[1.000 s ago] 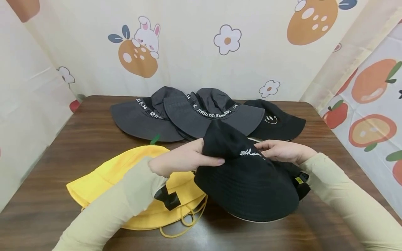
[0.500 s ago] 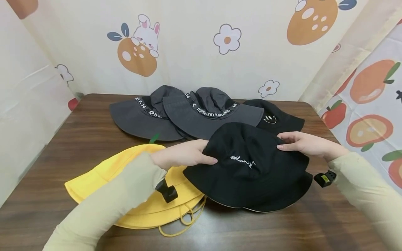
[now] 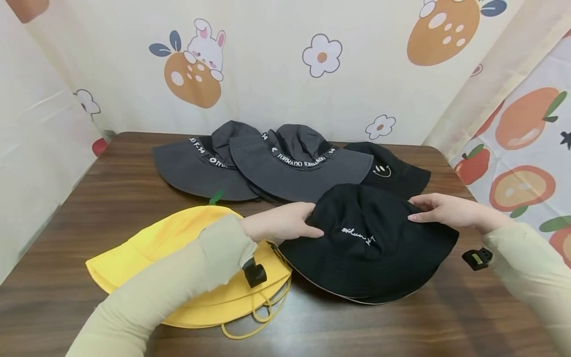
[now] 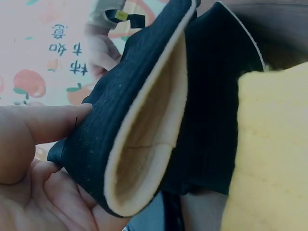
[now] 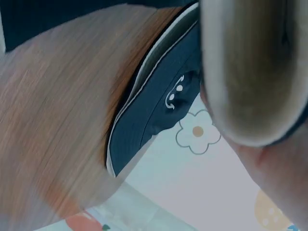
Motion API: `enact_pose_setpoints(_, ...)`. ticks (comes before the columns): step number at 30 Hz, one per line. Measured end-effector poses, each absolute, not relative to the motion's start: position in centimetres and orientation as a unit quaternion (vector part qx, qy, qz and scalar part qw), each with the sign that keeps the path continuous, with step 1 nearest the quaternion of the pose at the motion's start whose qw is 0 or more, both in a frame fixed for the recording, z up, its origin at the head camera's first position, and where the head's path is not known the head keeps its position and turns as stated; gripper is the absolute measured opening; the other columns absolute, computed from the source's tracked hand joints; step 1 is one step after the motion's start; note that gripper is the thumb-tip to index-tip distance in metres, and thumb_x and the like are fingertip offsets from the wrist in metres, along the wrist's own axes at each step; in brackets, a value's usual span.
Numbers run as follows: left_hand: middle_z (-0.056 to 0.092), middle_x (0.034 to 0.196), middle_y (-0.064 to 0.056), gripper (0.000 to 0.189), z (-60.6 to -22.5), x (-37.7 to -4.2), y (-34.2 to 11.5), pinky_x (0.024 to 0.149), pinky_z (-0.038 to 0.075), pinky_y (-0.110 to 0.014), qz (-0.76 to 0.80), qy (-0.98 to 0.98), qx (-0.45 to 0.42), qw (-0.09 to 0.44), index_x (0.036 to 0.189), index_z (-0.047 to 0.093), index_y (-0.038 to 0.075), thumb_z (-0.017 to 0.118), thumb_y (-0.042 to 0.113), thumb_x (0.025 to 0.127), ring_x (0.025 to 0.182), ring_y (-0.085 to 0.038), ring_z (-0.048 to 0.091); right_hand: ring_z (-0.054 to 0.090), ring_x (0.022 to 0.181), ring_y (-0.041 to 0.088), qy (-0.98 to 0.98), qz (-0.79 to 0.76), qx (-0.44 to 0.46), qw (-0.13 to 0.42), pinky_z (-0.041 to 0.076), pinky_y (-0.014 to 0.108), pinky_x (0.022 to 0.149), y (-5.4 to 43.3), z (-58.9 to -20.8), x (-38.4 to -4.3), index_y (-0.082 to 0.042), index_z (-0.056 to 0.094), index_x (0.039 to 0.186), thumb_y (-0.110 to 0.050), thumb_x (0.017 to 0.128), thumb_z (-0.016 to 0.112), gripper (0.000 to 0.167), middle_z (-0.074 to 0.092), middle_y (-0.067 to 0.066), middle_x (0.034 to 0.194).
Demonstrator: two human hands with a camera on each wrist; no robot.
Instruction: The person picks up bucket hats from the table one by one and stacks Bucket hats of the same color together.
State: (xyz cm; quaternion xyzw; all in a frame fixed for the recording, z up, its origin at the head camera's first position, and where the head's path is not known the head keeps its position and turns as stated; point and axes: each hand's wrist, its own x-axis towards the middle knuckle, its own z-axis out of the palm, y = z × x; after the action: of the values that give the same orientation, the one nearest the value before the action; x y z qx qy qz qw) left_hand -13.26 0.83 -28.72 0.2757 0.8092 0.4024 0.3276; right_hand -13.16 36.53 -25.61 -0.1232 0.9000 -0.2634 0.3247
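Across the wooden counter (image 3: 111, 183), hats are lying in two rough rows. At the near left, a yellow hat (image 3: 149, 243) is spreading wide, partly hidden by a sleeve. Just right of it, a black bucket hat (image 3: 379, 272) is sitting low over the counter; whether it is touching there, I cannot tell. It is looking light, soft and floppy, hardly slippery or fragile, so opposite sides of the brim are seeming the best hold. Its folded brim is forming a pocket, showing pale lining inside. Behind, two grey hats (image 3: 303, 181) are overlapping, the right one partly covering a smiley hat (image 3: 399, 176). Smaller, the left hand (image 3: 287, 221) and right hand (image 3: 448, 210) are nearly closing, each pinching one side of the black fabric. White lettering (image 3: 357, 235) is marking the front.
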Motion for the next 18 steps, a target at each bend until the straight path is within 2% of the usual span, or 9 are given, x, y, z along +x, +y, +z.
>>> enact_pose_setpoints(6,0.061,0.116,0.0,0.032,-29.7,-13.6,1.9,0.094,0.043,-0.025,0.409,0.797,0.275,0.349,0.12,0.055,0.011,0.066,0.012,0.089,0.105,-0.011,0.055,0.055,0.096,0.008,0.891,-0.255,-0.111,0.359,0.046,0.021,0.082,37.2,-26.1,-12.9,0.005,0.051,0.126,-0.024,0.094,0.057,0.043,0.06,0.01,0.115)
enact_pose_setpoints(13,0.047,0.141,-0.004,0.061,-31.8,-13.7,2.9,0.108,0.033,-0.031,0.369,0.812,0.27,0.364,0.141,0.041,0.012,0.068,0.01,0.087,0.129,-0.017,0.044,0.054,0.099,0.017,0.882,-0.273,-0.093,0.373,0.045,0.024,0.082,37.6,-27.8,-12.9,0.006,0.051,0.123,-0.024,0.095,0.057,0.042,0.059,0.011,0.114)
enact_pose_setpoints(18,0.047,0.141,-0.004,0.062,-32.2,-13.7,2.8,0.109,0.033,-0.031,0.349,0.826,0.269,0.353,0.141,0.04,0.012,0.069,0.013,0.087,0.129,-0.018,0.044,0.054,0.104,0.017,0.871,-0.297,-0.086,0.382,0.045,0.021,0.083,37.7,-28.6,-13.0,0.008,0.048,0.127,-0.023,0.095,0.056,0.045,0.058,0.014,0.12)
